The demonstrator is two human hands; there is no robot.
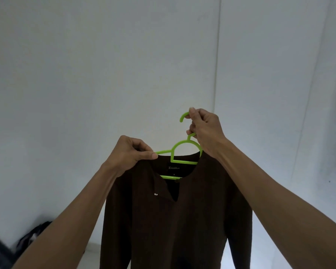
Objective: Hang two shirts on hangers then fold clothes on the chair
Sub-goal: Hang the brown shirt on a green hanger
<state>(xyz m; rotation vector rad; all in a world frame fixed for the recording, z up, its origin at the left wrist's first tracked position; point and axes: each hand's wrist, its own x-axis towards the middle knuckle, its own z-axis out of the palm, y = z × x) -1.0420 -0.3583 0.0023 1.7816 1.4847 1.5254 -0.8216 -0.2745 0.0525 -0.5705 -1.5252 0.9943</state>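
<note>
A dark brown long-sleeved shirt [175, 220] hangs in front of me on a bright green plastic hanger [179, 152], held up in the air before a white wall. My right hand [204, 131] grips the hanger's neck just below the hook. My left hand [130, 152] pinches the shirt's left shoulder at the collar, where the hanger's left arm sticks out of the fabric. The hanger's right arm is hidden inside the shirt. Both sleeves hang down.
A plain white wall [105, 65] fills the view, with a corner line [217, 55] running down on the right. A dark pile of things [33, 237] lies on the floor at the lower left.
</note>
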